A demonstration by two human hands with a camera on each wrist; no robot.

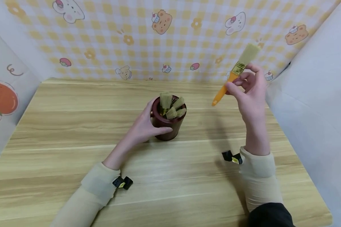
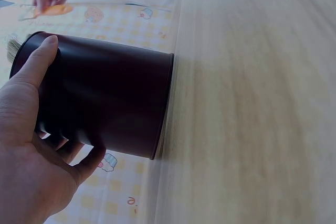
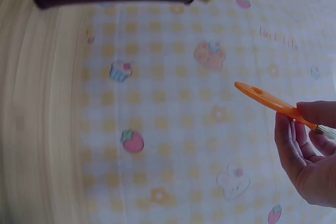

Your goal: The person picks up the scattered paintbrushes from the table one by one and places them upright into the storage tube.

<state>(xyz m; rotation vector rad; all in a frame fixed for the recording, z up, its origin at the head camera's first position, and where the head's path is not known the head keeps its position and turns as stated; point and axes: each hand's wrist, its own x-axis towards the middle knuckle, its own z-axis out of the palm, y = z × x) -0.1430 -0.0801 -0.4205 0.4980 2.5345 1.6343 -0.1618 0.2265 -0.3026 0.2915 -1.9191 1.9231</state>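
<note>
A dark brown cylindrical pot (image 1: pixel 168 127) stands upright on the wooden table with several paintbrushes (image 1: pixel 166 101) in it, bristles up. My left hand (image 1: pixel 143 127) grips the pot from its left side, thumb across the front and fingers round the back; the left wrist view shows the thumb near the rim. Raised above the table to the right, my right hand (image 1: pixel 251 90) pinches a flat paintbrush (image 1: pixel 235 73) by its orange handle. Its pale bristles point up and right, the handle end down and left. In the right wrist view the orange handle (image 3: pixel 268 99) sits between thumb and fingers.
The wooden table (image 1: pixel 59 126) meets a yellow checked wall cloth (image 1: pixel 102 37) with cartoon prints at the back. White panels (image 1: pixel 312 88) stand at both sides. A small black device sits at each sleeve cuff.
</note>
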